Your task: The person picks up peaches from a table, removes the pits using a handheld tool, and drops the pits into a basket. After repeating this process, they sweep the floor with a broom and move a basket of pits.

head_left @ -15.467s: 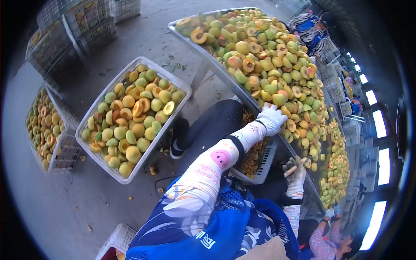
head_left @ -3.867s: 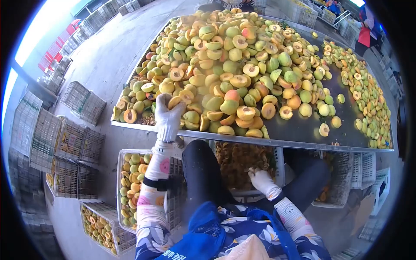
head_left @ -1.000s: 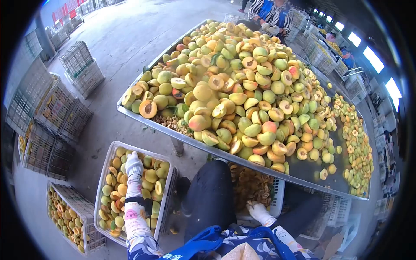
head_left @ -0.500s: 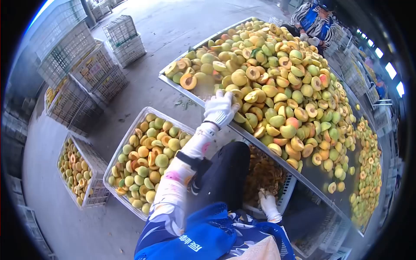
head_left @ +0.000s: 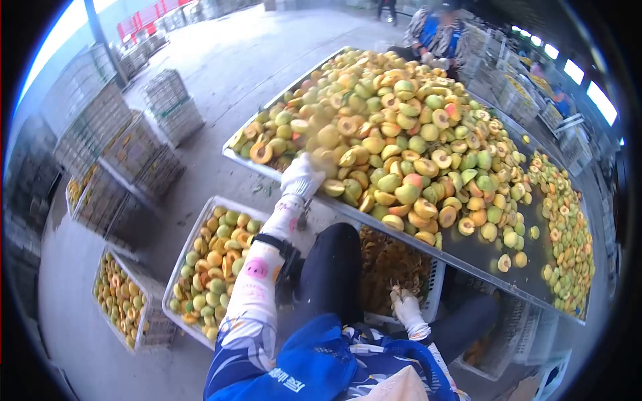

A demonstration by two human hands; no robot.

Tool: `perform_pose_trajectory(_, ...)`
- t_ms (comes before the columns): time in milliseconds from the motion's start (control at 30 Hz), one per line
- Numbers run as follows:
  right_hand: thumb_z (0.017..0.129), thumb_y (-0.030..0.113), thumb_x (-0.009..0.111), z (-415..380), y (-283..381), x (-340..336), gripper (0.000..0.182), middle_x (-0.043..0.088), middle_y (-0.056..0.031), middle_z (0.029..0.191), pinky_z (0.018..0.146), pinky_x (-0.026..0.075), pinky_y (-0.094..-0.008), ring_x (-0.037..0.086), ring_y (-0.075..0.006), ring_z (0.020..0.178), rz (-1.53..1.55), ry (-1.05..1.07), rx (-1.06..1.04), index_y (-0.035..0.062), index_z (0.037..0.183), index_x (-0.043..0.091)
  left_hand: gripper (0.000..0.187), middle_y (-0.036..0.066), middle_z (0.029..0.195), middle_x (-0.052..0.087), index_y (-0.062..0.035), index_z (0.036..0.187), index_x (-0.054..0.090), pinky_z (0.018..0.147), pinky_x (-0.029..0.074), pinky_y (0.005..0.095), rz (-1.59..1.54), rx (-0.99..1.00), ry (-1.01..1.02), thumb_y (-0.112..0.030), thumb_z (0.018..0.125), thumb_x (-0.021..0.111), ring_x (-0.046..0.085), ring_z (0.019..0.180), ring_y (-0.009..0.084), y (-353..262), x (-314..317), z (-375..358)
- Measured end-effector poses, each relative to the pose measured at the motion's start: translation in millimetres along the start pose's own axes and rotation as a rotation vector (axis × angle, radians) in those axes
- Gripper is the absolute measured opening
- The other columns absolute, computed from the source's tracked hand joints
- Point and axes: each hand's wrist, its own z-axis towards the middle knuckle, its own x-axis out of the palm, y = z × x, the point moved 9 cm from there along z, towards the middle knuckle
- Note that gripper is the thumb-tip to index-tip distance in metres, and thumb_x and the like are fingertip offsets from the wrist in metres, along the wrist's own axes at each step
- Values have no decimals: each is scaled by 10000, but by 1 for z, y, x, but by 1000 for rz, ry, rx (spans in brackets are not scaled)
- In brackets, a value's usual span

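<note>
— Where do we stand? Our left hand (head_left: 302, 175), gloved white, is up at the near edge of the counter (head_left: 468, 257), its grip curled over a peach half (head_left: 326, 162) in the heap of peach halves (head_left: 401, 140); motion blur hides how firmly we hold it.

— And our right hand (head_left: 403, 302)?

— Low, over the crate of pits (head_left: 394, 267) under the counter. We cannot tell whether its grip is clenched or released.

— What could go wrong?

— We'd judge that pulling from the foot of the heap could send neighbouring halves over the edge to the floor, missing the crate of halves (head_left: 210, 267) beside our knee.

— Any writing?

— Pink print on our sleeve (head_left: 257, 267) and white characters on the apron (head_left: 294, 377), neither readable.
</note>
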Motion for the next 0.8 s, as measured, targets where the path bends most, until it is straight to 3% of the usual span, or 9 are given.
perform_pose_trajectory(67, 959, 334, 584, 2, -11, 0, 291, 575, -45, 586, 446, 442, -330, 563, -162, 472, -2, -25, -31, 44, 939, 589, 614, 219, 1055, 667, -36, 1212, 560, 855, 508, 448, -233, -159, -113, -434, 757, 669, 657, 966, 368, 21, -12, -7)
perform_pose_trajectory(167, 975, 324, 564, -2, -18, 0, 274, 545, -16, 589, 422, 419, -297, 526, -125, 460, 126, 9, 73, 58, 914, 571, 628, 138, 1014, 668, -8, 1259, 539, 717, 528, 347, -797, -229, -369, -423, 805, 668, 653, 849, 240, 56, -55, -58)
perform_pose_trajectory(200, 975, 320, 565, -5, -14, -1, 263, 539, -13, 586, 415, 416, -292, 520, -122, 455, 141, 15, 95, 63, 922, 569, 514, 103, 1002, 641, -13, 1232, 551, 634, 508, 294, -1096, -172, -328, -351, 853, 631, 627, 802, 206, 69, -52, -74)
perform_pose_trajectory(333, 988, 298, 546, 0, 1, -1, 217, 517, -4, 581, 383, 395, -276, 492, -108, 433, 211, 30, 161, 82, 987, 568, 342, 44, 821, 597, -97, 1183, 577, 548, 439, 274, -2156, -528, 3, -247, 877, 608, 543, 636, 190, 142, 10, -162)
perform_pose_trajectory(400, 995, 295, 535, 6, -3, -1, 214, 516, -4, 580, 379, 391, -279, 491, -108, 432, 250, 34, 167, 84, 1001, 571, 335, 63, 860, 618, -77, 1162, 573, 585, 488, 313, -1623, -690, -154, -276, 892, 586, 588, 698, 207, 224, 12, -190)
perform_pose_trajectory(467, 998, 301, 530, 6, -5, 2, 225, 518, 1, 578, 390, 399, -284, 491, -110, 436, 170, 42, 162, 83, 1018, 579, 387, 102, 918, 647, -75, 1164, 576, 676, 526, 351, -619, -534, -286, -333, 876, 586, 641, 810, 252, 282, -22, -196)
perform_pose_trajectory(533, 992, 309, 542, 11, -13, 4, 233, 513, 7, 572, 400, 403, -289, 490, -112, 438, 120, 19, 139, 82, 1012, 589, 444, 149, 993, 658, -64, 1135, 593, 785, 521, 399, 199, -525, -121, -400, 844, 608, 648, 910, 305, 297, -37, -187)
perform_pose_trajectory(600, 962, 324, 584, 2, 9, 5, 262, 557, -35, 582, 434, 422, -325, 531, -147, 463, 53, 44, 129, 64, 964, 610, 466, 163, 1074, 633, -75, 1093, 623, 840, 492, 442, 429, -444, 235, -446, 811, 645, 611, 983, 330, 312, -8, -173)
perform_pose_trajectory(800, 920, 353, 586, 15, -26, 12, 359, 651, -174, 679, 603, 512, -420, 659, -318, 629, -153, 4, 49, -2, 955, 623, 466, 98, 1160, 584, -107, 1108, 623, 886, 447, 487, 442, -229, -89, -460, 805, 647, 519, 1095, 301, 273, 3, -79)
